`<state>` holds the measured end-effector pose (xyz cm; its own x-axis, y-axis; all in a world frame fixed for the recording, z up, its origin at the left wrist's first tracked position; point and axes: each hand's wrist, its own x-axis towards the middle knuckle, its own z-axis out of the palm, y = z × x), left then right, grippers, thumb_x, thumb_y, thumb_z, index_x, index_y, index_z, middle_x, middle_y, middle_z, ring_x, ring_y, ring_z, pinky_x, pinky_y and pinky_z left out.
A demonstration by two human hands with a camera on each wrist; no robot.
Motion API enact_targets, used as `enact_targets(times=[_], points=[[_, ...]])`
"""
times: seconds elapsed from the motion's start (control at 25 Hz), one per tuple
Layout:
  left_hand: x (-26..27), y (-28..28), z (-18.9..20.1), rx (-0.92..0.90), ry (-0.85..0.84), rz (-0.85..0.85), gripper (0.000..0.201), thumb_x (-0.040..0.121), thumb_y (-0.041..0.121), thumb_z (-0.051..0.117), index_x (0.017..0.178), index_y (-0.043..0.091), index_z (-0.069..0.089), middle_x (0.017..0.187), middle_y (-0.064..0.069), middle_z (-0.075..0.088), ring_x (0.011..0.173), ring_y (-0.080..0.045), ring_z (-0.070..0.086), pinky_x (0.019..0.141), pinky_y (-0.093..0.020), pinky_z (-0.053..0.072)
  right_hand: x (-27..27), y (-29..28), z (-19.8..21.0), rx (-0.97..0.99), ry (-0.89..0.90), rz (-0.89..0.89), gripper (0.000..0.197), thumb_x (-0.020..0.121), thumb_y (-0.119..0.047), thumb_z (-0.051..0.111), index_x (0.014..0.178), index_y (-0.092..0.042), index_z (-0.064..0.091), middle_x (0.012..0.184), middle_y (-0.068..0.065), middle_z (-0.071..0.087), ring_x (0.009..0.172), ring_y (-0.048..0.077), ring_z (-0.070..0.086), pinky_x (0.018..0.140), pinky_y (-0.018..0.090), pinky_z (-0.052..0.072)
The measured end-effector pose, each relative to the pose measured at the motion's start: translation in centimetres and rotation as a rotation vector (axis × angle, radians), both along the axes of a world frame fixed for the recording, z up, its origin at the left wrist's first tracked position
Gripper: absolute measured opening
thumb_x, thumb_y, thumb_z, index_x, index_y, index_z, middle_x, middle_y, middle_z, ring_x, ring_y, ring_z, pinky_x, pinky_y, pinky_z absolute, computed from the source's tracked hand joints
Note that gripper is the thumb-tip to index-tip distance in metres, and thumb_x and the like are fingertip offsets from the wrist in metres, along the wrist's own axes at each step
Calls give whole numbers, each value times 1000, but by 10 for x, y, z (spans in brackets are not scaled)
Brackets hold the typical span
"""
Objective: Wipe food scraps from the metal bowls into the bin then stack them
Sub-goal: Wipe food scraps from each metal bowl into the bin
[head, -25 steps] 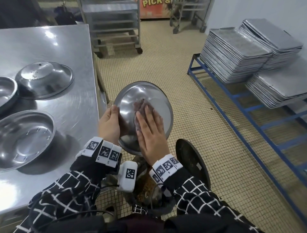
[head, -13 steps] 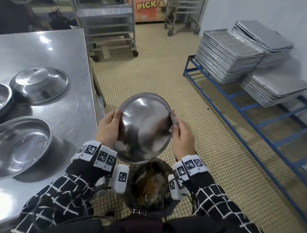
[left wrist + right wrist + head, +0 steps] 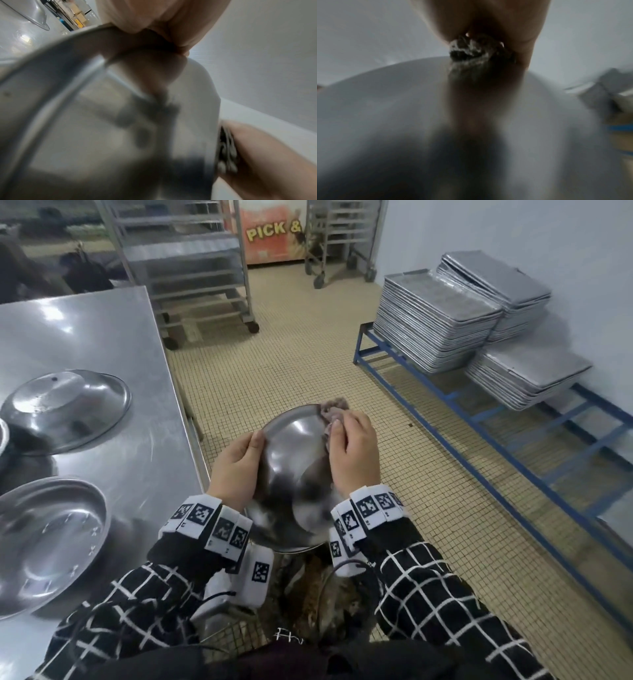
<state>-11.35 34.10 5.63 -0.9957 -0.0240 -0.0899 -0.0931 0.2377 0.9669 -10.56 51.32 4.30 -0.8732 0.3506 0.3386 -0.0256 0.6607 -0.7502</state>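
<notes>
Head view only: bin [image 3: 318, 594] under bowl [image 3: 294, 460].

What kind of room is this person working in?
Probably a big restaurant or canteen kitchen: there are tall stacks of metal baking trays, wheeled tray racks, a steel worktable and a tiled floor.

Head camera looks steeply down; both wrist cameras sit close, sharing the bowl [image 3: 298, 474] with it.
</notes>
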Motion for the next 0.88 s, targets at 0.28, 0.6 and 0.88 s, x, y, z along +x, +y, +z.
enact_targets(times=[0.28, 0.6, 0.88], points=[[-7, 0, 5, -56, 40, -16, 29, 99, 37, 43, 89, 21, 65, 85, -1, 66, 86, -22, 61, 86, -44, 51, 34, -5, -14, -39, 55, 32, 37, 100, -27, 39, 133, -14, 52, 131, 3, 53, 120, 11, 47, 102, 16, 35], [-10, 7, 21, -153, 190, -63, 37, 98, 38, 44, 86, 9, 63, 83, -13, 66, 81, -29, 60, 74, -40, 47, 2, -36, 7, 171, 114, -53, 46, 99, -36, 32, 137, -13, 48, 141, 4, 45, 133, 21, 36, 110, 41, 34], [-12, -6, 5, 49, 37, -63, 34, 97, 40, 45, 85, 17, 67, 85, -14, 68, 78, -26, 63, 78, -39, 52, 18, 24, -34, -423, -111, -208, 37, 102, -32, 34, 135, -22, 49, 132, -5, 53, 118, 11, 49, 100, 30, 39]])
